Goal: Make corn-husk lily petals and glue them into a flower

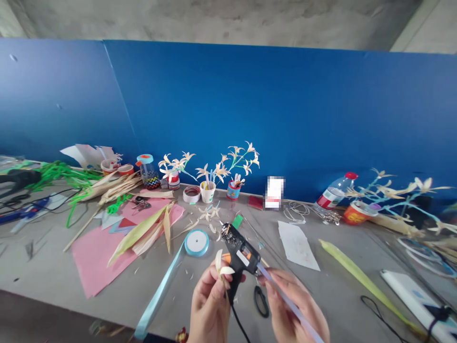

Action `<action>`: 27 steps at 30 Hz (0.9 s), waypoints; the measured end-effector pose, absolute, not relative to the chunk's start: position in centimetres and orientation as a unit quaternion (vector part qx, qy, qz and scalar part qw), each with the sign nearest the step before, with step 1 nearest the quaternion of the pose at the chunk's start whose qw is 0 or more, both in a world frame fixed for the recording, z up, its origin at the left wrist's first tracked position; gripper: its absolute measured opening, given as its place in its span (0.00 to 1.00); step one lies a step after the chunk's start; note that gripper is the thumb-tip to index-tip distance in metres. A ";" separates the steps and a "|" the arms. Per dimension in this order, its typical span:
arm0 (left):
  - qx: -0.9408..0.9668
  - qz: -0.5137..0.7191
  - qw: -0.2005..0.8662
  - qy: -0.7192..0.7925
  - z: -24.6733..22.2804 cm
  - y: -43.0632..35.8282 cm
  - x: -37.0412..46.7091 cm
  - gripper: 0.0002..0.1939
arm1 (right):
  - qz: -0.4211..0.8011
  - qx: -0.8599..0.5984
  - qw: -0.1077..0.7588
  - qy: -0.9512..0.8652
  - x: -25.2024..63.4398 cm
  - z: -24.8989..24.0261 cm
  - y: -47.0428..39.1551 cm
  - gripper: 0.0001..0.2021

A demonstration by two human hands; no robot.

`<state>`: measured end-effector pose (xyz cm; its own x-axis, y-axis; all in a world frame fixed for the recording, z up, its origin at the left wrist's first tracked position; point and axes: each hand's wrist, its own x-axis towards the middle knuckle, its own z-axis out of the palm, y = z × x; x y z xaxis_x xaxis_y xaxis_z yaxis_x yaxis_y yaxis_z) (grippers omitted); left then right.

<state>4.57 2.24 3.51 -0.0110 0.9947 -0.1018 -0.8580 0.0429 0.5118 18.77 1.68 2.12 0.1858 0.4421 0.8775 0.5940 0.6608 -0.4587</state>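
My left hand (210, 300) is closed, pinching a small cream husk flower (226, 270) with its petals pointing up. A black hot glue gun (243, 252) lies just behind those fingers, its nozzle pointing away to the upper left. Whether the left fingers also grip its handle is hard to tell. My right hand (296, 302) closes its thumb and fingers around a long translucent glue stick (291, 305), which enters the gun's rear end. Black-handled scissors (262, 301) lie partly hidden between the hands. A roll of light blue ribbon (196, 242) sits beyond my left hand, its tail unrolled toward me.
Husk flowers stand in a paper cup (207, 191) and in a red pot (357, 212). Corn husks (143, 233) lie over pink paper (100, 257) at left. A plastic bottle (333, 193) leans by the blue partition (285, 114). A green husk (360, 274) lies at right.
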 end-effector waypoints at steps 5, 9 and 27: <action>0.157 0.682 0.674 0.237 3.4 2.3 4.5 0.13 | -0.110 -0.385 0.644 -0.651 18.7 2.6 1.9 0.12; 0.153 0.678 0.681 0.231 3.6 2.3 4.6 0.13 | -0.128 -0.388 0.615 -0.674 18.8 3.8 1.8 0.10; 0.188 0.658 0.693 0.224 2.1 2.4 5.2 0.13 | -0.119 -0.413 0.634 -0.643 19.3 1.7 1.4 0.09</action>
<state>5.21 2.40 2.13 0.0326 0.9975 -0.0631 -0.8287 0.0622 0.5563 19.34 1.39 1.73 0.1447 0.3814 0.9130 0.6821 0.6300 -0.3713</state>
